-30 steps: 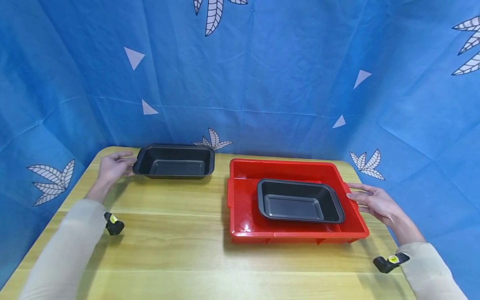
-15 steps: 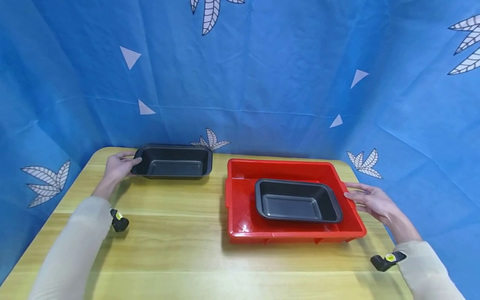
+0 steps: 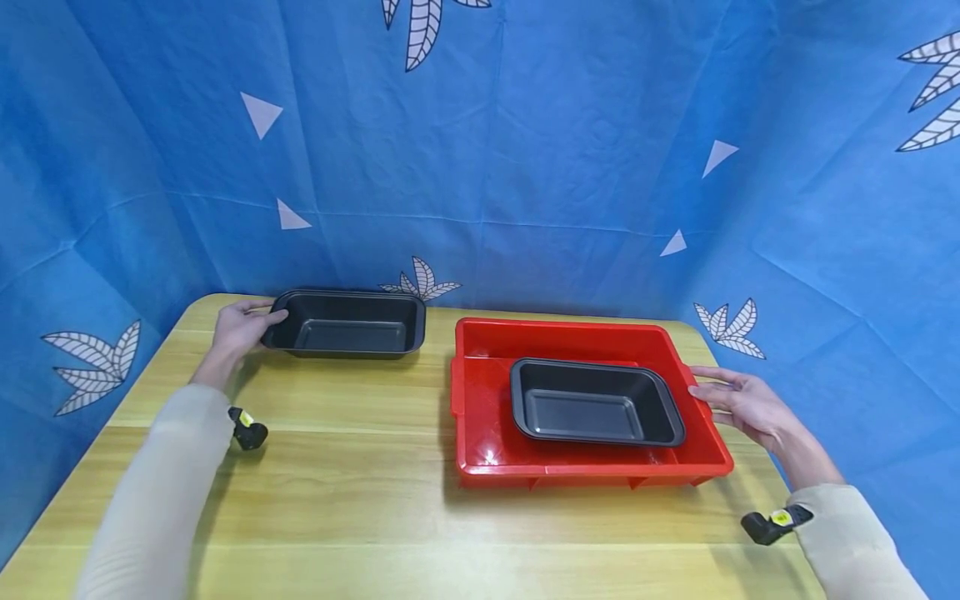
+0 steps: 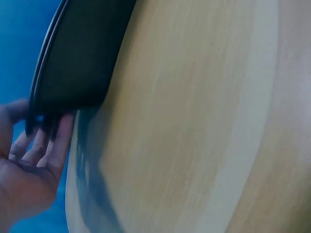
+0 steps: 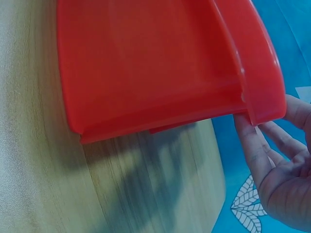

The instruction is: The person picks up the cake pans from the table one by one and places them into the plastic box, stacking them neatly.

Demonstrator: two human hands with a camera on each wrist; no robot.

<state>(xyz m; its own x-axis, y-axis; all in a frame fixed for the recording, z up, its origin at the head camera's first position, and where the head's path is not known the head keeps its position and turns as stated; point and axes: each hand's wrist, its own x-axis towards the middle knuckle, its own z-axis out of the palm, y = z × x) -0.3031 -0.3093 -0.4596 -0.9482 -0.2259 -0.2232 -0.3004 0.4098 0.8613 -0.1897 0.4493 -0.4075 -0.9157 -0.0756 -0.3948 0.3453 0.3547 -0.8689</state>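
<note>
Head view: I looked down on a pale wooden table (image 3: 337,483) backed by a blue cloth (image 3: 480,142) printed with leaves and triangles.
Black pan (image 3: 347,337): oblong, upright, far left part of the table, just beside the cloth.
Left hand (image 3: 240,327): thumb over the black pan's left end rim, fingers mostly hidden behind; logged as a pinch.
Red tray (image 3: 487,400): right part of the table, near the cloth, apart from the black pan.
Inner pan (image 3: 585,415): also black and oblong, inside the red tray, sat slightly askew to its walls.
Right hand (image 3: 752,406): thumb on the red tray's right end rim, fingers outside it.
Sleeves (image 3: 150,492): pale, a dark device at each wrist.
Left wrist view: fingers reached under the black pan's rim, thumb opposite; gap about closed on it. Base contact with the table, I couldn't tell.
Right wrist view: fingers hooked under the red tray's end lip, thumb partly cut off by the frame; small gap, lip held between.
</note>
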